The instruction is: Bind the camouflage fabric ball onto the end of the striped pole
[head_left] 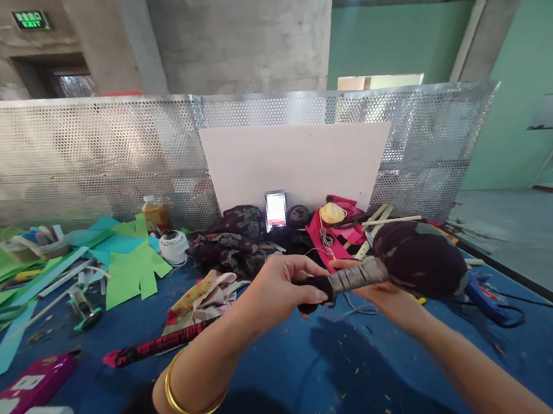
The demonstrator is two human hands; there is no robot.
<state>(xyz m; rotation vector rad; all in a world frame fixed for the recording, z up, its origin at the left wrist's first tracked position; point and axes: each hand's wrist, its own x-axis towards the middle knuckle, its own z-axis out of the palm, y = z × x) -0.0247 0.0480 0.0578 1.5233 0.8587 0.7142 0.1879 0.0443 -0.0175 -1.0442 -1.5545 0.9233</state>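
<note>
A dark object with a round cloth-covered head (419, 260) and a handle wrapped in grey string (358, 277) is held up over the blue table, nearly level. My left hand (287, 290) pinches the black end of the handle between thumb and fingers. Under the wrapped part, close to the round head, my right hand (381, 295) supports the handle; most of its fingers are hidden behind it. Loose pale string hangs below the handle. A red and black wrapped stick (159, 344) lies to the left, beside crumpled patterned cloth (210, 299).
Green paper (131, 275), a white string spool (174, 248) and a purple power strip (32, 391) lie left. Behind are dark cloth (233, 239), a lit phone (275, 210), yellow yarn (332, 212) and a white board (296, 164). A blue tool (487, 299) lies right.
</note>
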